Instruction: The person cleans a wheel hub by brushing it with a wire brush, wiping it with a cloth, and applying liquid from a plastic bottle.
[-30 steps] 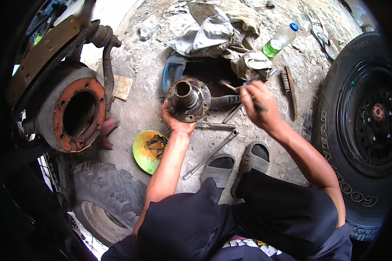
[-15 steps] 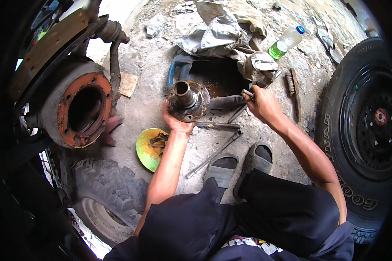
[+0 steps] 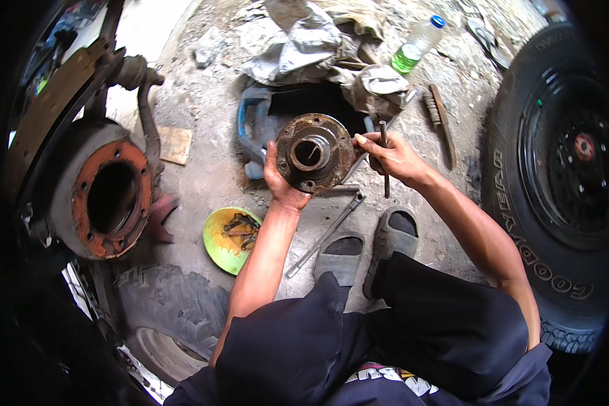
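In front of me my left hand (image 3: 284, 183) grips a rusty flanged spindle (image 3: 289, 130) by its lower left edge. The flange's bolt-holed face and hollow tube tilt up toward me. My right hand (image 3: 400, 161) is closed on a short dark metal rod (image 3: 384, 133), which stands across its fingers. Its thumb and forefinger reach the flange's right rim; whether they press on it I cannot tell. Just behind the spindle lies a cut-open blue jerrycan (image 3: 250, 111) with a dark inside, partly hidden by the spindle.
A green dish (image 3: 218, 254) with small dark metal parts sits beside my left forearm. A long socket wrench (image 3: 328, 232) lies before my sandals. On the right are a wire brush (image 3: 442, 125), a bottle (image 3: 416, 47) and a wheel (image 3: 521, 189). An axle housing (image 3: 81, 193) stands left.
The spindle has turned so its flange face and tube opening point more toward me. My right hand has come in beside it, and the rod now stands more upright. The view has shifted slightly.
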{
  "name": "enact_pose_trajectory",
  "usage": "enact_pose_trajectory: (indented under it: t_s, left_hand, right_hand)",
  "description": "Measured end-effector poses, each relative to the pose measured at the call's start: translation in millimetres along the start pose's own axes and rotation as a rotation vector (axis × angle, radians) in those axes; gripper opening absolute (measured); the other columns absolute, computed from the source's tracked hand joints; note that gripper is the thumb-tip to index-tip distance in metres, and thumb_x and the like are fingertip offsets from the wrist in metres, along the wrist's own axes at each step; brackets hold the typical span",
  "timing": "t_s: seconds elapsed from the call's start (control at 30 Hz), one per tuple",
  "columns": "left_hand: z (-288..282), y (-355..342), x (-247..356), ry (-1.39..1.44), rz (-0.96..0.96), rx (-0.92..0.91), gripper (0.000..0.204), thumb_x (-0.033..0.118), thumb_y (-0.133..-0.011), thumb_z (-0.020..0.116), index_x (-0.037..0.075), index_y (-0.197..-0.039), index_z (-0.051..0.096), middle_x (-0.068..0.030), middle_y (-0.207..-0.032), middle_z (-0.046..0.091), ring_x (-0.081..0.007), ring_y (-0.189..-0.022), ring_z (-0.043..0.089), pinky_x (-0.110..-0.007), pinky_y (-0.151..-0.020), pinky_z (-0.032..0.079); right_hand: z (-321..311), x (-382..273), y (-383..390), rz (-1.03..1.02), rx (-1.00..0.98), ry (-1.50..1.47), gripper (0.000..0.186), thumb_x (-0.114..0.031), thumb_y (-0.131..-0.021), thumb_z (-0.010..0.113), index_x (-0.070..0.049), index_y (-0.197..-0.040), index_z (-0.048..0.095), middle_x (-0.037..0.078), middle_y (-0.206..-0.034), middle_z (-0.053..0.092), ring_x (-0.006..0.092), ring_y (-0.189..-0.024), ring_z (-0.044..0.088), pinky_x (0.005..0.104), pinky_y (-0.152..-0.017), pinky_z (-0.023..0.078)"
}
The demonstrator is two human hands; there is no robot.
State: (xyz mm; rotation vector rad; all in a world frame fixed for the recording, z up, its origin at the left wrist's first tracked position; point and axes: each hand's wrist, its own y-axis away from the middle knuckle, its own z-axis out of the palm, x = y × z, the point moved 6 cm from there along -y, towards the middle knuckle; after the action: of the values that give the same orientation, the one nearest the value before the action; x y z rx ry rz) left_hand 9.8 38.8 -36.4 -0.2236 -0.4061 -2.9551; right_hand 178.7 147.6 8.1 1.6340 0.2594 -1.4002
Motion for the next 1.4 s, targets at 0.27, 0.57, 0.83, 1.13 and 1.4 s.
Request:
enact_pose_trajectory:
  t_s: [0.27, 0.57, 0.83, 1.13, 1.4]
  left_hand:
    - [32, -24, -90, -0.168, -0.285, -0.048, 0.076, 0.067, -0.099, 0.038, 0.003, -0.137, 0.056, -0.0150, -0.133, 0.063, -0.0307, -0.120, 0.062, -0.047, -0.105, 0.050]
    - [15, -38, -179, -0.468, -0.486, 0.096, 0.087, 0.073, -0.099, 0.027, -0.001, -0.139, 0.051, -0.0152, -0.136, 0.061, -0.0290, -0.125, 0.059, -0.047, -0.111, 0.043]
    - [-18, -20, -200, -0.563, -0.464, 0.245, 0.087, 0.074, -0.099, 0.027, -0.002, -0.129, 0.058, -0.0148, -0.128, 0.065, -0.0274, -0.119, 0.062, -0.044, -0.107, 0.046]
    - [-61, -1, -190, -0.796, -0.169, 0.513, 0.082, 0.065, -0.102, 0.040, -0.011, -0.126, 0.061, -0.0155, -0.123, 0.066, -0.0211, -0.111, 0.063, -0.033, -0.099, 0.049]
    - [-82, -12, -177, -1.049, 0.016, 0.587, 0.074, 0.059, -0.104, 0.040, -0.009, -0.119, 0.064, -0.0144, -0.111, 0.069, -0.0191, -0.101, 0.065, -0.031, -0.092, 0.050]
  right_hand:
    - [-65, 25, 63, 0.059, 0.373, 0.151, 0.035, -0.039, -0.098, 0.068, -0.005, -0.097, 0.076, -0.010, -0.059, 0.043, 0.0018, -0.051, 0.033, 0.0259, -0.047, 0.024]
    - [-119, 88, 153, 0.242, 0.695, 0.197, 0.042, -0.040, -0.092, 0.074, 0.001, -0.102, 0.077, 0.007, -0.080, 0.071, 0.0128, -0.075, 0.060, 0.0353, -0.070, 0.049]
    - [-121, 149, 156, 0.100, 0.706, 0.063, 0.037, -0.037, -0.092, 0.075, 0.000, -0.097, 0.078, 0.005, -0.077, 0.070, 0.0110, -0.073, 0.058, 0.0340, -0.069, 0.049]
    - [-113, 205, 141, 0.290, 0.655, 0.183, 0.037, -0.032, -0.095, 0.071, 0.003, -0.105, 0.076, 0.008, -0.088, 0.075, 0.0134, -0.083, 0.063, 0.0348, -0.079, 0.051]
    - [-124, 204, 125, 0.250, 0.669, 0.268, 0.035, -0.038, -0.089, 0.075, -0.006, -0.103, 0.078, 0.018, -0.084, 0.075, 0.0249, -0.078, 0.072, 0.0398, -0.074, 0.053]
